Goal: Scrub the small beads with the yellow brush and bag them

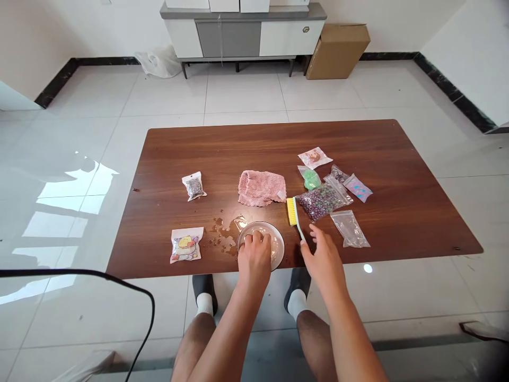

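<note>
My left hand (255, 257) reaches into a shallow round dish (280, 245) of water at the table's near edge. Its fingers are curled down and closed; whatever they hold is hidden beneath them. To the right, my right hand (324, 257) is open, thumb and fingers apart, at the handle end of a scrub brush (293, 214) with yellow bristles and a white handle. The brush lies on the table, bristles to the left. Behind the dish lies a folded pink cloth (261, 188). Spilled water (226, 231) spots the wood left of the dish.
On the brown table (222, 148), a bag of dark beads (322, 200), a green packet (311, 179) and a clear zip bag (350, 229) lie right. A cartoon packet (186, 245) and a small grey packet (194, 187) lie left. A black cable (149, 297) curves at lower left.
</note>
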`<state>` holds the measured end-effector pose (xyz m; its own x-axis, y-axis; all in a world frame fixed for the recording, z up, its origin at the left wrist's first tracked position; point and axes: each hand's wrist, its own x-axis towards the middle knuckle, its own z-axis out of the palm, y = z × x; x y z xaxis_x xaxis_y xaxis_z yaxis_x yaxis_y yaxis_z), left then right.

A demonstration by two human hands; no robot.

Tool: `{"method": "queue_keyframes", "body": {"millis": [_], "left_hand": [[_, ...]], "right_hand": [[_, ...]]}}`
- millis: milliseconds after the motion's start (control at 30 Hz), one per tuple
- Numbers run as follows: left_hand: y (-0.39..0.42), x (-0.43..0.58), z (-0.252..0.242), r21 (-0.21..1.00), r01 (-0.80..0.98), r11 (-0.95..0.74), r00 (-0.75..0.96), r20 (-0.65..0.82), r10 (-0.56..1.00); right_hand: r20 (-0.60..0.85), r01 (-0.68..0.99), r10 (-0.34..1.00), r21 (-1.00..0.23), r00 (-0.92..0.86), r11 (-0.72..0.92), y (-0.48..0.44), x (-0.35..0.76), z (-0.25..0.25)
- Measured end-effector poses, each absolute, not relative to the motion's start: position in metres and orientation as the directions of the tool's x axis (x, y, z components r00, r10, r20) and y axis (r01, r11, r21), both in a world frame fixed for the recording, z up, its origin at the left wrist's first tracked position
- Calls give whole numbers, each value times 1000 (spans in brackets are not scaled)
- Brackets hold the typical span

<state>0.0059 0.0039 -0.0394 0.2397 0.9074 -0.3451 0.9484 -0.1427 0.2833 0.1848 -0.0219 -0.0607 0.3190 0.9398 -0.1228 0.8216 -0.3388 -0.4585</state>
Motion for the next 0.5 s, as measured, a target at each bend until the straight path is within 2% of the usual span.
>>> {"method": "queue_keyframes", "body": {"millis": [267,367,500], "left_hand": [[5,6,-46,440,898,-11,199,-385,901],[8,3,-46,527,848,46,192,-388,901],[13,-5,-44,685,716,132,171,-357,918]], "right_hand": [[-281,886,914,-280,293,-370,-15,173,-65],[-321,881,898,-268,301,-391,-9,172,-64],[-333,852,889,-313,315,-420,-6,172,-60]]}}
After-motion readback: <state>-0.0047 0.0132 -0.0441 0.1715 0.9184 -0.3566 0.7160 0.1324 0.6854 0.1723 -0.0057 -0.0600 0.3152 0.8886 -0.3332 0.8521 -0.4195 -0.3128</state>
